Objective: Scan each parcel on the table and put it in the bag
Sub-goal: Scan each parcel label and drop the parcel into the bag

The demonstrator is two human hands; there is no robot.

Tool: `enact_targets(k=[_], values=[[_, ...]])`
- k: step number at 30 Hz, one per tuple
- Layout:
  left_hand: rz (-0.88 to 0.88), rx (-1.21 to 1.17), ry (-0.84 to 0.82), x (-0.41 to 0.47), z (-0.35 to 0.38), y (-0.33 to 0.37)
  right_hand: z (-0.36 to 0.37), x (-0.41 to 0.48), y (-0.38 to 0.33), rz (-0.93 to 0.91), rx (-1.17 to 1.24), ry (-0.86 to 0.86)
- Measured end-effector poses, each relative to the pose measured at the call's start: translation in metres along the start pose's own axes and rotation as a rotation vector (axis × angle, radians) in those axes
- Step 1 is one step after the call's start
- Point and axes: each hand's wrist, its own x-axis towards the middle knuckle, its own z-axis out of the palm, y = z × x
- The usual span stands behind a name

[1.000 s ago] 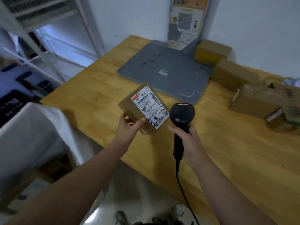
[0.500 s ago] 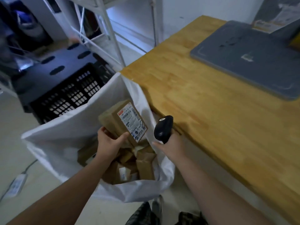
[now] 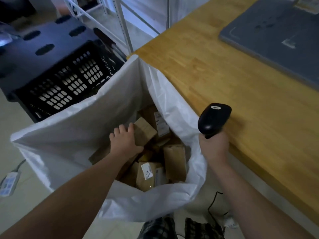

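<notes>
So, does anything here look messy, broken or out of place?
Nothing broken or spilled. The parcels in the white bag lie jumbled at all angles, some on edge; that is only loose packing.

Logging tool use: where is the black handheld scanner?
Head view, right of centre: black handheld scanner gripped by the right hand at the wooden table's edge, beside the white bag.

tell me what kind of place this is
Probably a parcel sorting or dispatch room: the right hand holds a barcode scanner, and the left hand grips a cardboard parcel inside a white bag of other parcels, beside a wooden table.
</notes>
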Motion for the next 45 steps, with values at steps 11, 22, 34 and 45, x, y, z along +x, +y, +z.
enact_targets(k=[11, 22, 34, 45], values=[[0.107, 0.039, -0.303, 0.033, 0.061, 0.015, 0.018, 0.0, 0.022, -0.045, -0.066, 0.027], [0.15, 0.037, -0.259, 0.035, 0.044, 0.031, 0.017, 0.015, 0.018, -0.03, -0.159, -0.143], [0.552, -0.33, 0.147, 0.003, -0.093, 0.201, -0.152, 0.054, -0.004, 0.184, -0.107, -0.031], [0.86, -0.247, 0.075, -0.048, -0.131, 0.444, -0.382, 0.081, 0.047, 0.326, -0.048, 0.253]])
